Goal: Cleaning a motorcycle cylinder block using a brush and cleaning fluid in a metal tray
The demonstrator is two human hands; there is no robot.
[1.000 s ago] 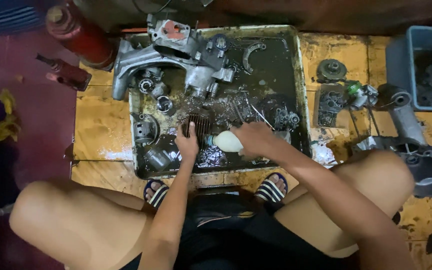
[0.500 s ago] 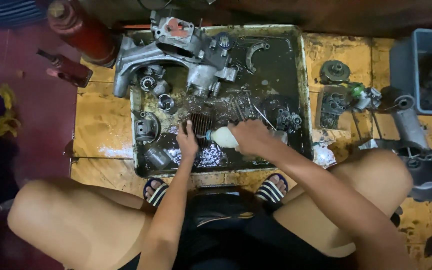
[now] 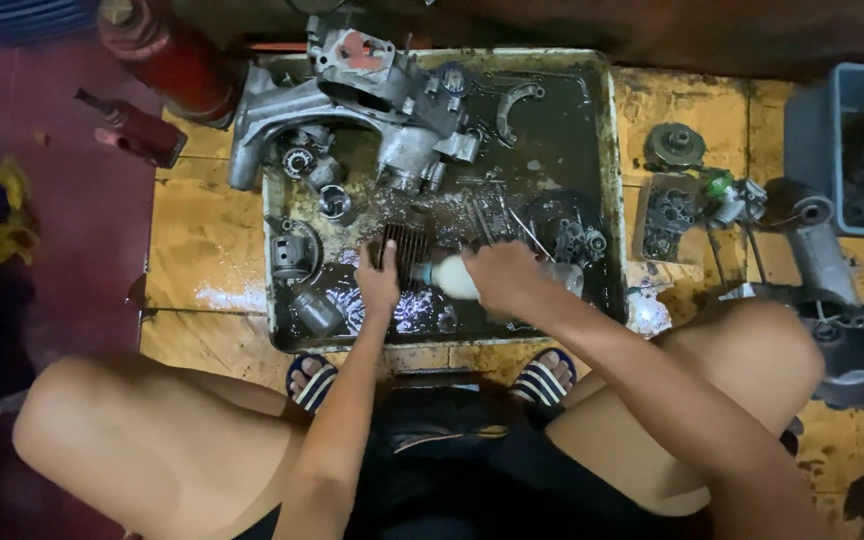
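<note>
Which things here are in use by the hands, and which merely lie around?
In use:
left hand on dark finned metal part
right hand holding pale plastic bottle
grimy metal wash tray

Lying around:
grey engine casing
red cylinder
blue plastic crate
round toothed gear

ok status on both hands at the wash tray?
Left hand gripping finned part in the tray. Right hand holding pale bottle, nozzle toward the fins. Engine casing and loose parts crowd the tray; hands unobstructed.
</note>
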